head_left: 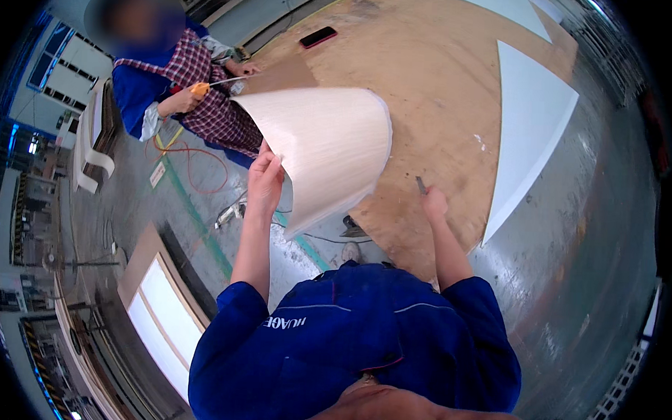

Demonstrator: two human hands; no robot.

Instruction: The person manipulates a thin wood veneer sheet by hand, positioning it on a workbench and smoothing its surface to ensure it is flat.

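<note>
Clearly, in the head view, the pale curved sheet (335, 139) lies just off centre toward twelve o'clock, bowed, its right part over the brown wooden tabletop (443, 110) and its lower corner out past the table's edge, above the grey floor (555, 292). At ten o'clock from centre the left hand (267, 179) pinches the sheet's left edge, thumb on the pale face and the other fingers mostly hidden behind it, with no gap left in the hold. At three o'clock the right hand (434, 204) is closed around a small grey tool (421, 185), whose end sticks out toward eleven o'clock, apart from the sheet; how the fingers wrap it is too small to tell. A flat bluish-white panel (529, 135) lies at two o'clock, its outer edge curved. Up at twelve, near the table's far edge, rests a dark phone (317, 37). At ten o'clock, beyond the sheet, a co-worker in a plaid apron (217, 117) grips a thin tool with an orange-yellow handle (199, 90). Framed white boards (168, 308) lie at eight o'clock.
</note>
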